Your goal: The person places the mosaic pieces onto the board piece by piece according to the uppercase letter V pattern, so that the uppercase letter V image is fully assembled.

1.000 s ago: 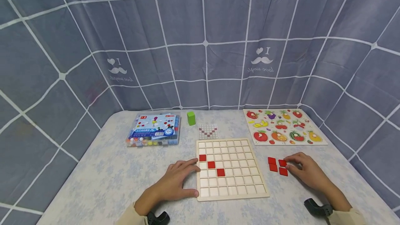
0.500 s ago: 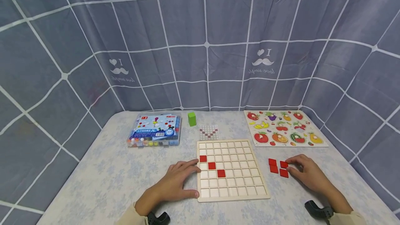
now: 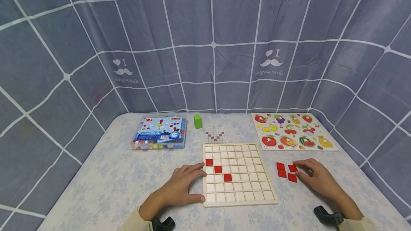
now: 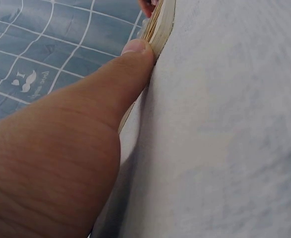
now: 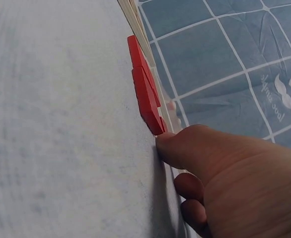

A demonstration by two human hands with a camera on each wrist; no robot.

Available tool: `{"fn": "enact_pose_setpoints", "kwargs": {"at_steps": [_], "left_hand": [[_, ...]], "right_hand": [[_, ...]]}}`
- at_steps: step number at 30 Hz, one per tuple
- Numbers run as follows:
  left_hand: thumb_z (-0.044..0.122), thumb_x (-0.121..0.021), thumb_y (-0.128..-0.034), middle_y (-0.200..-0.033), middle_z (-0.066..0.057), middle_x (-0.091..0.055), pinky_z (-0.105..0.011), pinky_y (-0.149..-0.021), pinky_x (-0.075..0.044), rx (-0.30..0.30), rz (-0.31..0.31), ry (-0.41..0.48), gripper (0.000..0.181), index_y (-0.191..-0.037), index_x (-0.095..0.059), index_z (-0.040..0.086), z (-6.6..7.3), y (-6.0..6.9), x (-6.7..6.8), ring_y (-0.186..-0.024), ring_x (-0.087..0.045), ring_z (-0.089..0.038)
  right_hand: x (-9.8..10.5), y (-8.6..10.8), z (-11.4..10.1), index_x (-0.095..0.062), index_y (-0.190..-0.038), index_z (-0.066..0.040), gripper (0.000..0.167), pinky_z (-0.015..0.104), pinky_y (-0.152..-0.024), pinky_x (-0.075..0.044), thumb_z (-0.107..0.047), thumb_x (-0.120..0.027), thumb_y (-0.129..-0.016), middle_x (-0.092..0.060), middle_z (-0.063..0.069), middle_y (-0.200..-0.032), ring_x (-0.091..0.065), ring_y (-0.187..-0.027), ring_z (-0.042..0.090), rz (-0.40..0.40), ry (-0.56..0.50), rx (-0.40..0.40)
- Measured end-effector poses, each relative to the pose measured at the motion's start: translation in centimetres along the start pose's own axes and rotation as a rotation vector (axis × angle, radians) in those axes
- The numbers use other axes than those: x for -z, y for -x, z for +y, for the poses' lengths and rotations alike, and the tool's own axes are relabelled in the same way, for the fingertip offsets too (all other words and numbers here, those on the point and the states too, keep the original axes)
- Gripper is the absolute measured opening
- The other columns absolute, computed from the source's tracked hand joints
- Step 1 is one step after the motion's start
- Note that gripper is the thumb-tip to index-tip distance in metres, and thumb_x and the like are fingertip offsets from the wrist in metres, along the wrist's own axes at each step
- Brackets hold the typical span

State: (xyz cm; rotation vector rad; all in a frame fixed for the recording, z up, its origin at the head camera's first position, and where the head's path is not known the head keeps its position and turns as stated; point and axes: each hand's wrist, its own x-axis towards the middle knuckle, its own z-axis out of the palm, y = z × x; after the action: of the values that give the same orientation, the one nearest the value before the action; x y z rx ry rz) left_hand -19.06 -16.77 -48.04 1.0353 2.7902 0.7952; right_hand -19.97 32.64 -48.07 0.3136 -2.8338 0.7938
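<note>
Red tile (image 3: pixel 292 168) at right hand (image 3: pixel 318 178)

It lies on the worktop (image 3: pixel 106 181), right of the grid board (image 3: pixel 248 185), at thumb and forefinger; whether pinched, we cannot tell. The left hand (image 3: pixel 178 188), fingers spread, touches the board's left edge.

Okay, stuff I can actually read from my seat: the curtain (image 3: pixel 192 17) says "I", then a heart and a moustache, with "love simple" underneath. It's printed twice in the head view, once on the left and once on the right, and it's all mirrored lol. Both my wrist cams catch one of those prints too, tipped sideways. Then there's the clear plastic box (image 3: pixel 183 126), whose label (image 3: pixel 158 128) has "304" in a round badge next to a barcode. The red patch up top has white characters, and there's a blue band of tiny print, too small for me to make out.
</note>
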Motion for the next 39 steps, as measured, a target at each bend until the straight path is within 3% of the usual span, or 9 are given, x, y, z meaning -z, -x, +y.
{"fn": "enact_pose_setpoints", "kwargs": {"at_steps": [15, 28, 39], "left_hand": [[0.067, -0.068, -0.0862, -0.161, -0.001, -0.034, -0.056, -0.098, -0.03, 0.001, -0.004, 0.02, 0.064, -0.138, -0.055, 0.03, -0.07, -0.09, 0.06, -0.135, -0.038, -0.022], [0.067, -0.068, -0.0857, -0.162, -0.001, -0.034, -0.056, -0.098, -0.03, 0.004, -0.003, 0.014, 0.065, -0.137, -0.055, 0.03, 0.0, -0.09, 0.25, -0.137, -0.037, -0.023], [0.066, -0.068, -0.0863, -0.162, 0.001, -0.033, -0.056, -0.098, -0.03, 0.009, -0.015, 0.025, 0.064, -0.137, -0.055, 0.03, 0.05, -0.01, 0.12, -0.137, -0.037, -0.023]], "right_hand": [[0.08, -0.08, 0.14, -0.073, -0.114, 0.0, 0.03, 0.053, -0.082, -0.049, -0.006, -0.08, -0.085, -0.063, 0.011, -0.103, -0.06, -0.098, 0.034, -0.007, -0.011, -0.008], [0.02, 0.01, 0.1, -0.074, -0.114, -0.003, 0.03, 0.041, -0.079, -0.05, -0.007, -0.081, -0.085, -0.064, 0.007, -0.104, -0.06, -0.098, 0.029, 0.006, -0.003, 0.003], [-0.01, 0.07, 0.13, -0.075, -0.112, -0.002, 0.028, 0.042, -0.079, -0.05, -0.008, -0.081, -0.086, -0.064, 0.006, -0.103, -0.06, -0.097, 0.028, -0.004, 0.002, -0.014]]}}
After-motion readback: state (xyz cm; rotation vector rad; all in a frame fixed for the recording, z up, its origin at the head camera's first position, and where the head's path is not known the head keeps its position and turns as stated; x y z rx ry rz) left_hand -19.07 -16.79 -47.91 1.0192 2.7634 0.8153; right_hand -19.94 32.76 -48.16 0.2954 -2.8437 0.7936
